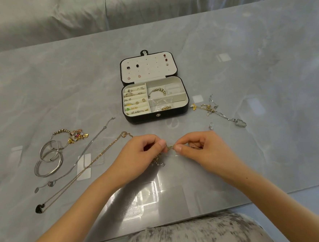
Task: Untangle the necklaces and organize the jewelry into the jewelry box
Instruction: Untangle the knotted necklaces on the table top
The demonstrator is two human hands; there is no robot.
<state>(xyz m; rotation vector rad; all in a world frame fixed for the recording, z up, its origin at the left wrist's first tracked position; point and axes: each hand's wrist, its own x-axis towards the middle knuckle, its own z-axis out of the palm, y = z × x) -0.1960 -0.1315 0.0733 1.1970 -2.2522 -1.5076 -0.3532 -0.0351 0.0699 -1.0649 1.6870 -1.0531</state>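
Because a knot seemingly needs teasing apart, the left hand [138, 155] and right hand [204, 149] each pinch the tangled gold chain [169, 148] between thumb and forefinger, on the near side of the open jewelry box [145, 119] (rings fill its left compartments).

Left forearm [76, 211] and right forearm [269, 194]: both bare from the frame's edge down to the wrist. Left hand [138, 154], right hand [204, 149]: slim fingers, thumbnails [162, 143] short and plain. One small dark mole [246, 178] on the right forearm, close to the wrist. At the lap, a garment [191, 235] of pale off-white fabric mottled with grey-black flecks and streaks, soft-looking; its cut cannot be made out.
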